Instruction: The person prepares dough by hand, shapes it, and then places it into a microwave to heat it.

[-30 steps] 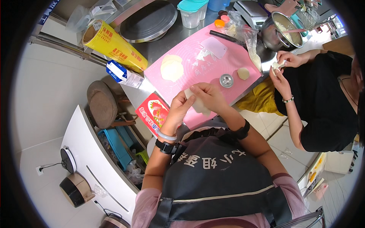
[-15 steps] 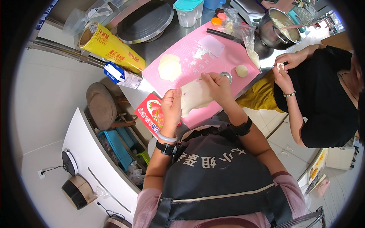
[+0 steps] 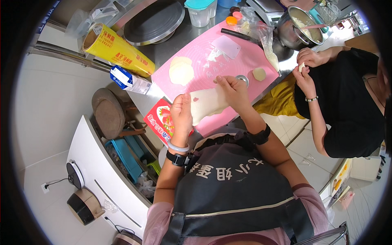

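Observation:
Between my two hands a thin pale sheet of dough is held up and stretched over the near part of the pink mat. My left hand pinches its left edge, and my right hand pinches the upper right side. Small holes show in the sheet, with pink coming through. Beyond it on the mat lie overlapping round dough pieces, and at the right a single dough round. A round metal cutter sits just past my right hand. Farther back is a pale pink scraper beside scattered flour.
A yellow roll box, a blue-white carton and a red box stand left. Behind are a turntable, a dark rolling pin and a steel pot. At right, a co-worker's hands hold a small dough piece.
The dough sheet has shifted slightly left with my left hand and looks stretched a little wider; the hole near its left side is larger. The co-worker's hands have moved slightly.

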Motion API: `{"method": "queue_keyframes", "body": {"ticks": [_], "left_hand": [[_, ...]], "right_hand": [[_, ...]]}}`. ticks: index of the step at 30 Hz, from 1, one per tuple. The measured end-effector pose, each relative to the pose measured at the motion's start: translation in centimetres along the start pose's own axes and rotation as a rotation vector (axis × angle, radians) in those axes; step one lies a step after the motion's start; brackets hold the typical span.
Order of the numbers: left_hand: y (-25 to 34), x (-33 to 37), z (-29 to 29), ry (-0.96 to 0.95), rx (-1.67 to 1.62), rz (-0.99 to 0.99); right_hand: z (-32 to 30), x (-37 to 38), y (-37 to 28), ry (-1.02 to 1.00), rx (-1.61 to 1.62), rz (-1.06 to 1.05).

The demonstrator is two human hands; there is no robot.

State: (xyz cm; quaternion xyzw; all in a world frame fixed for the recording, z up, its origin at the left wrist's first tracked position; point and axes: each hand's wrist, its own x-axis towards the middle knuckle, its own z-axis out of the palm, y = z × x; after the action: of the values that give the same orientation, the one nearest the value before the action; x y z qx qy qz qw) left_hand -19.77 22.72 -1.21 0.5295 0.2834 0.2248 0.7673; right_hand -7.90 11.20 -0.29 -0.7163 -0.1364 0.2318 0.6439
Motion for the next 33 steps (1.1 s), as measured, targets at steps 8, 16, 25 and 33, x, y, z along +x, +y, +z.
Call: {"method": "queue_keyframes", "body": {"ticks": [8,16,25,33], "left_hand": [[0.1,0.0,-0.1,0.032,-0.049,-0.006],[0.0,0.3,-0.5,0.041,-0.059,0.019],[2.0,0.7,0.6,0.079,-0.205,-0.026],[2.8,1.2,1.2,-0.179,-0.200,-0.313]], "right_hand": [[-0.1,0.1,0.3,0.039,0.028,-0.010],[-0.3,0.2,0.1,0.067,0.048,-0.013],[0.0,0.5,0.7,-0.136,0.241,0.206],[2.7,-0.4,0.4,-0.427,0.393,0.363]]}}
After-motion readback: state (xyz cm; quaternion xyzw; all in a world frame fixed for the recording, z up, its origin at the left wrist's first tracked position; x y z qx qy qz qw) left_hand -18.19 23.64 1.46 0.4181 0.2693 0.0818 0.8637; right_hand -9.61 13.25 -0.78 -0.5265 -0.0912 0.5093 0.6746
